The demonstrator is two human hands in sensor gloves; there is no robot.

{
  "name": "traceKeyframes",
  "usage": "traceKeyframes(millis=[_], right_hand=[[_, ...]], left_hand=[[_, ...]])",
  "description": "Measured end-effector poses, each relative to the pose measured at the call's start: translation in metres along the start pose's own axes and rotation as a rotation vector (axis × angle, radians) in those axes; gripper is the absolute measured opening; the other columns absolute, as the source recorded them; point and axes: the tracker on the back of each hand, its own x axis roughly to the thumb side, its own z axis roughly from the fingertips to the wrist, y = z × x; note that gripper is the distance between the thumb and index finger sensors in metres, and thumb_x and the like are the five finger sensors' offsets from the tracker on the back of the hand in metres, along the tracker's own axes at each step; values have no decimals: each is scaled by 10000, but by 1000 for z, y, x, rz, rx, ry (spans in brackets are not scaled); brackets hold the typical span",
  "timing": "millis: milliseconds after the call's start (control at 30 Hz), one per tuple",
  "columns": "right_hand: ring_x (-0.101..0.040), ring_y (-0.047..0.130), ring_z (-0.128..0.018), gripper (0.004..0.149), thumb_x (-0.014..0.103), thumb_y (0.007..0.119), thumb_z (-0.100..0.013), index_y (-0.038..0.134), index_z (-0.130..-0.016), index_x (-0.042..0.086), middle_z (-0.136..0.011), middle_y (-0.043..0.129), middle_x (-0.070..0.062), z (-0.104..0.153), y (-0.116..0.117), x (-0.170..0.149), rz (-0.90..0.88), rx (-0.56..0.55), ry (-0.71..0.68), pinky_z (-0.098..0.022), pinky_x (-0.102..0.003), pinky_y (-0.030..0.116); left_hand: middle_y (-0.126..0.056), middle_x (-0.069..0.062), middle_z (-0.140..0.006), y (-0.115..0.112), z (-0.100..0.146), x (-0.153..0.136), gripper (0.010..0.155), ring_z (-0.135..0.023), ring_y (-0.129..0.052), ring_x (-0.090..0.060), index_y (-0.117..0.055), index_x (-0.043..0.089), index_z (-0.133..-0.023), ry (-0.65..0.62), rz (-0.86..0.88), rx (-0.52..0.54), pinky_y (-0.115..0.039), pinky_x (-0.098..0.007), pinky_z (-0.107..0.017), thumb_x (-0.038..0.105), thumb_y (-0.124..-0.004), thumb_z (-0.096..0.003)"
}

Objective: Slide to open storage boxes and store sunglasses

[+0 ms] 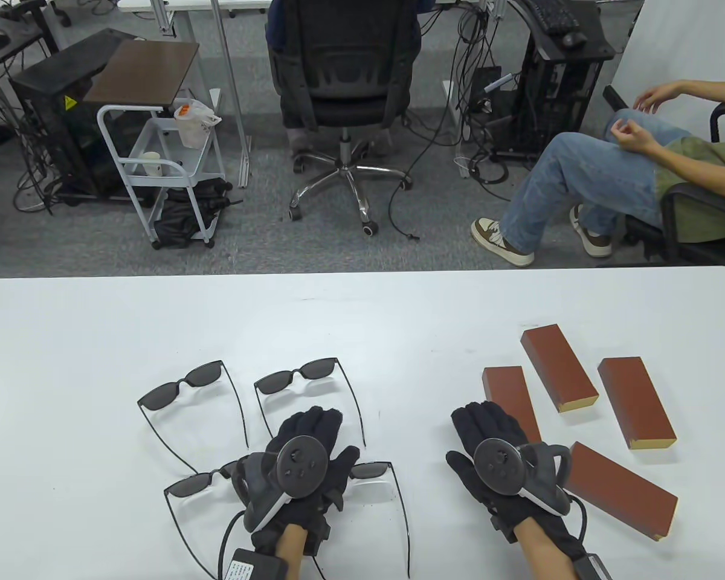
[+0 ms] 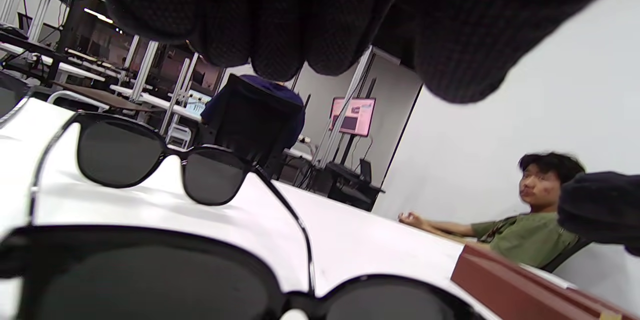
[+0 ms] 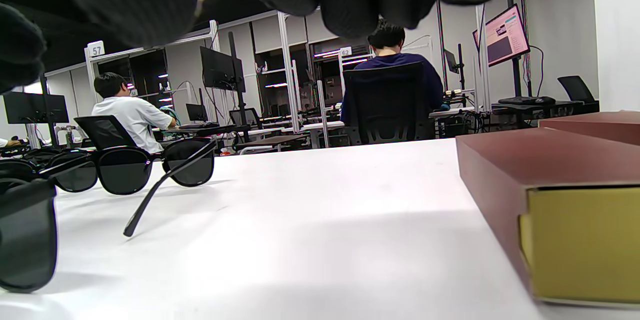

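Lying under relaxed left fingers point(image 1: 314, 423): nearest sunglasses point(image 1: 371, 471); right fingers point(image 1: 489, 420) likewise flat.

White tags point(image 3: 95, 48) on background frame posts read "57" and, farther right, "62" point(image 3: 345, 52)

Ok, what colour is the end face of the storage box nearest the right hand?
Mustard yellow on the storage box, against reddish-brown sides; clearest in the right wrist view.
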Motion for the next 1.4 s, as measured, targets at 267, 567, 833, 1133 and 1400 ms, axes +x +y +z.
traceKeyframes(millis=[267, 567, 833, 1133, 1400], right_hand=[[-367, 611, -944, 668, 550, 782, -336, 593, -916, 280, -1019, 639, -64, 1, 0, -1, -3, 14, 3, -691, -511, 578], [-366, 614, -943, 665, 549, 783, -335, 596, -915, 281, -1018, 642, -64, 0, 1, -1, -2, 22, -2, -691, -512, 578], [-366, 616, -943, 665, 547, 783, -336, 595, -915, 281, -1018, 643, -65, 1, 1, 0, 0, 28, -4, -690, -513, 579], [-367, 686, -905, 636, 496, 812, -334, 619, -901, 280, -993, 683, -68, 0, 1, 0, -56, 22, -50, -654, -479, 676], [-331, 819, -826, 588, 373, 887, -321, 675, -863, 290, -925, 788, -47, -2, -1, -3, -232, 11, -35, -603, -434, 765]], left_hand=[[-854, -11, -981, -12, -6, -2, 619, -866, -839, -307, -853, 303, -920, 79, -248, -210, -745, -528, -568, 450, -993, -335], [-942, 21, -880, -27, -12, -5, 499, -772, -916, -264, -933, 338, -828, 103, -311, -265, -773, -506, -513, 376, -994, -335], [-1005, 45, -790, -37, -14, -7, 391, -700, -966, -234, -987, 354, -742, 97, -337, -324, -790, -492, -481, 339, -969, -351], [-967, 10, -825, -33, -13, 0, 397, -706, -941, -253, -942, 335, -803, 78, -245, -336, -779, -489, -497, 296, -875, -413], [-934, 16, -830, -6, -7, 16, 410, -709, -915, -252, -909, 351, -833, -80, -82, -73, -765, -485, -507, 307, -807, -438]])
